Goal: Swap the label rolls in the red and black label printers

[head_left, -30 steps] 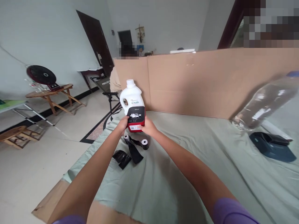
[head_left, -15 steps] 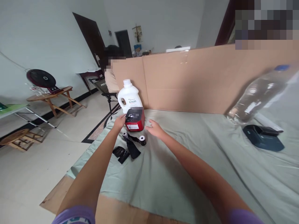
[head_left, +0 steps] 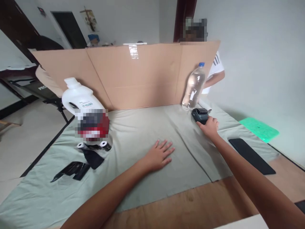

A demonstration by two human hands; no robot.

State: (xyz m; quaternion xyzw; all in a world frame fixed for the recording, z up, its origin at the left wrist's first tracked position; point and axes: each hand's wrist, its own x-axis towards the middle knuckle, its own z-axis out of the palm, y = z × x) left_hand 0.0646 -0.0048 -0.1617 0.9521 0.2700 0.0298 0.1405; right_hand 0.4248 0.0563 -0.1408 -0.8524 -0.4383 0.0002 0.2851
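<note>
Handling has shifted from the red box (head_left: 105, 122), now left of the spread left hand (head_left: 160, 156), to the dark device (head_left: 200, 114) gripped by the right hand (head_left: 211, 126).

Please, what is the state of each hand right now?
Left hand: open, palm down over the green cloth.
Right hand: closed on the dark object.

1. Pixel blocks blur the red-and-black box (head_left: 93, 123).
2. The right grip (head_left: 209, 126) partly covers the near edge of the dark device (head_left: 199, 114).
3. The cardboard (head_left: 143, 76) hides much of a person in white (head_left: 217, 66).
4. Small print on the white jug (head_left: 77, 95) is illegible.
5. The bottom edge crops the left forearm (head_left: 114, 194).
</note>
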